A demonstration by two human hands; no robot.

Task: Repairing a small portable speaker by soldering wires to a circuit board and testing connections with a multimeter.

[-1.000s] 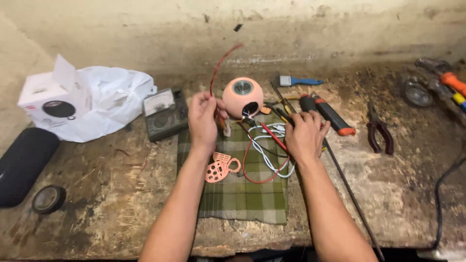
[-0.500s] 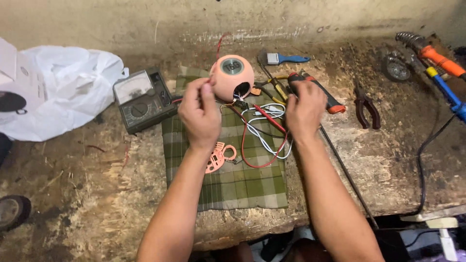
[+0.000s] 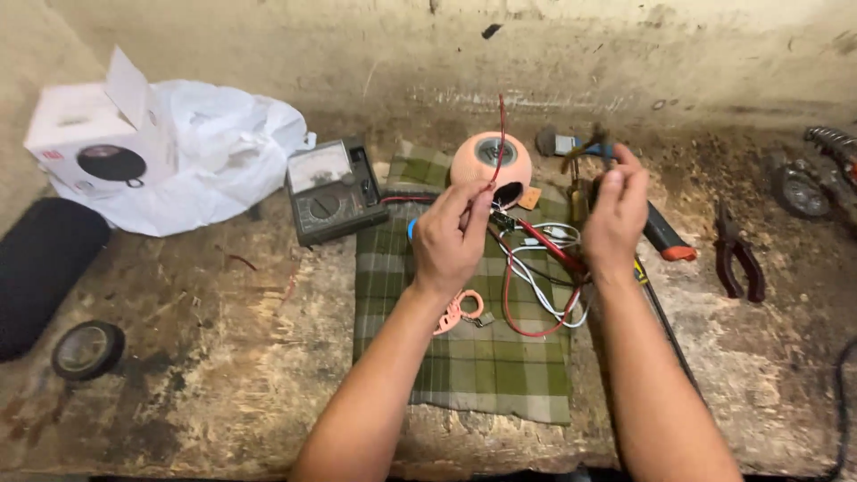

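The left hand (image 3: pixel 449 236) pinches a thin red wire (image 3: pixel 501 134) that rises in front of the round pink speaker shell (image 3: pixel 490 165) standing on the green plaid cloth (image 3: pixel 464 366). The right hand (image 3: pixel 616 214) is closed around a small tool (image 3: pixel 589 147) whose blurred tip I cannot make out. The hands hide part of the wire bundle (image 3: pixel 540 277); the pliers (image 3: pixel 736 259) lie well apart.

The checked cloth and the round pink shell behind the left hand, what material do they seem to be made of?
Checked cloth: likely woven cotton, matt; it shows a green plaid weave and soft creases. Round pink shell: probably moulded plastic, smooth with a dull sheen and an even colour.
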